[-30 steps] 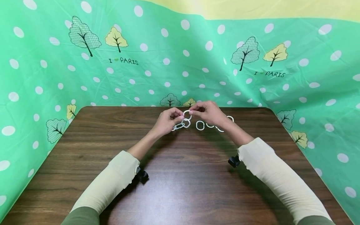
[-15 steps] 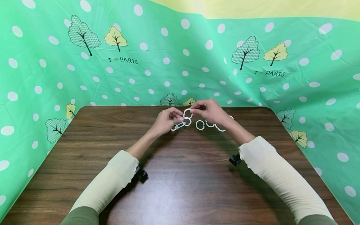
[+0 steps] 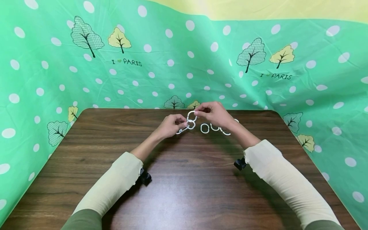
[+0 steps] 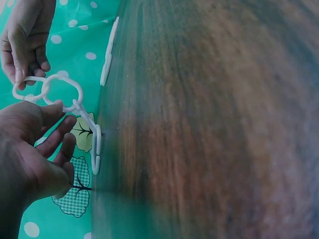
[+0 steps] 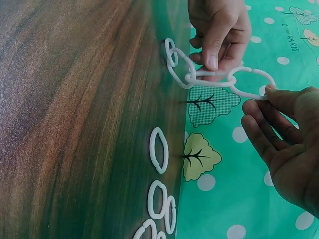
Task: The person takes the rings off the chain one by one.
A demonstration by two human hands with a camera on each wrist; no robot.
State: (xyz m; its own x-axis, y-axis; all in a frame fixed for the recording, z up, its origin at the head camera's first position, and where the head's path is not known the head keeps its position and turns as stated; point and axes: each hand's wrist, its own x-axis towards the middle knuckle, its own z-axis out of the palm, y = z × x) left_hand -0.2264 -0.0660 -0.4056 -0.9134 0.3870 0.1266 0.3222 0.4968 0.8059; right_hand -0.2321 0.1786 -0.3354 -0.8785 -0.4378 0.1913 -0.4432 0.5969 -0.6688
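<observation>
Near the far edge of the table, both hands hold a short chain of white plastic links. My right hand [image 3: 215, 114] pinches the end link [image 5: 272, 79] between thumb and fingers; this link has a small gap in its ring. Looped through it is a second link [image 5: 213, 83], pinched at its side by my left hand [image 3: 169, 126]. From that one hang further links [image 5: 172, 74] that trail down toward the table by the left hand. In the left wrist view, the left hand's other fingers [image 4: 64, 149] curl loosely below the chain.
Several loose white links [image 5: 152, 149] lie on the brown wooden table [image 3: 184, 179] to the right of the chain, some partly behind the right forearm. A green dotted cloth [image 3: 178, 48] hangs just behind the table's far edge.
The left hand has dropped slightly, its fingertips now lower at the second link. The right hand has risen a little with the end link, moving it up from the left fingertips.
</observation>
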